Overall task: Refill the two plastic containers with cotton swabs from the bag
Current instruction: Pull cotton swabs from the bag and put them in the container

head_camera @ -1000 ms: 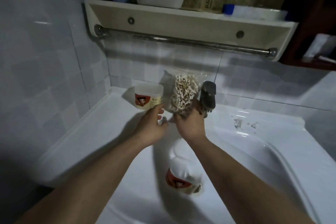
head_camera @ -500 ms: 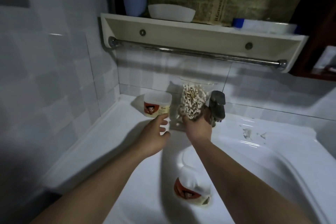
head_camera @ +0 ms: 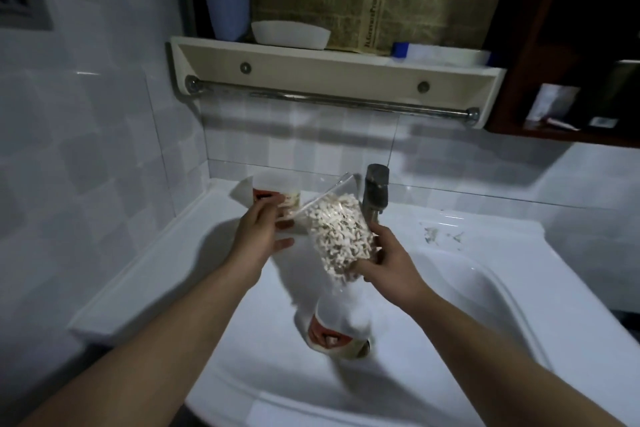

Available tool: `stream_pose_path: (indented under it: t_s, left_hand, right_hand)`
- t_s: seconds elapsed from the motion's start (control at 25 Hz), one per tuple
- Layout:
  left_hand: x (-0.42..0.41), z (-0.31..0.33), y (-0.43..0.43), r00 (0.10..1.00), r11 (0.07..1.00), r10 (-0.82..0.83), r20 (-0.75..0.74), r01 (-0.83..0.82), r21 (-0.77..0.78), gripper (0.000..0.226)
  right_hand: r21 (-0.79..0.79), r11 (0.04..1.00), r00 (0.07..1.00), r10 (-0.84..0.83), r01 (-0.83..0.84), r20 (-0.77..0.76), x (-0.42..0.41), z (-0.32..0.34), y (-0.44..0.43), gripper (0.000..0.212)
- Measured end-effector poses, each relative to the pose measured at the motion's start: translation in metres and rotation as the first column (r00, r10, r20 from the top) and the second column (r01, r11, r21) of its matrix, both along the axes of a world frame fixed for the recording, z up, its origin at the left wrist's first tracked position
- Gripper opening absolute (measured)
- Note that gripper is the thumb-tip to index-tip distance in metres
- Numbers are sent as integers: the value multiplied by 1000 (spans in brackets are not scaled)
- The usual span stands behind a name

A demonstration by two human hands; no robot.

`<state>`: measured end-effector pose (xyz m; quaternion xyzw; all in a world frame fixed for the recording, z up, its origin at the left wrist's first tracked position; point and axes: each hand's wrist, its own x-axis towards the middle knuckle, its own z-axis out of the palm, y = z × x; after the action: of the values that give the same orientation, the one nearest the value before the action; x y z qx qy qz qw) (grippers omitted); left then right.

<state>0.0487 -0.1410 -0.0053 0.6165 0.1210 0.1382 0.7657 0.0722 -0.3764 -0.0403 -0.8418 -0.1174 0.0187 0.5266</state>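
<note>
My right hand (head_camera: 391, 263) grips the bottom of a clear bag of cotton swabs (head_camera: 337, 236) and holds it tilted above the sink, its clear top end pointing up and back. My left hand (head_camera: 263, 232) is just left of the bag, fingers loosely spread, fingertips at the bag's clear left edge; whether they pinch it is unclear. One white plastic container with a red label (head_camera: 277, 189) stands on the back ledge behind my left hand. The second container (head_camera: 332, 329) sits low in the basin, below the bag.
A grey faucet (head_camera: 375, 194) rises right behind the bag. The white sink (head_camera: 485, 288) fills the foreground, with tiled wall on the left. Above, a shelf (head_camera: 329, 66) with a towel rail holds a blue cup, a white dish and a box.
My right hand lifted the bag off the back ledge and tipped it toward me. My left hand rose to meet the bag's left edge. The view tilted upward.
</note>
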Motion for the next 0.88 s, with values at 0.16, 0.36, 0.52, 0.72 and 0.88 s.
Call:
stream_pose_path:
  t_s: [0.16, 0.36, 0.52, 0.72, 0.88]
  left_hand:
    - [-4, -7, -27, 978, 973, -191, -80, 200, 119, 17]
    - [-9, -26, -73, 932, 917, -329, -153, 354, 185, 20]
    - [-5, -37, -98, 929, 914, -309, -201, 349, 207, 20]
    - [5, -47, -115, 894, 831, -338, -295, 431, 351, 24]
    - [7, -49, -134, 868, 749, -345, -358, 484, 453, 22]
  right_hand:
    - [-46, 997, 997, 57, -59, -43, -13, 7, -42, 66]
    - [-107, 993, 998, 44, -50, -51, -13, 1, -83, 66]
    - [-81, 996, 997, 15, -21, -72, -14, -7, -96, 64]
    - [-199, 980, 995, -36, 16, -98, -4, -23, -106, 61]
    - [-288, 953, 994, -105, 92, -32, 5, -29, -106, 46]
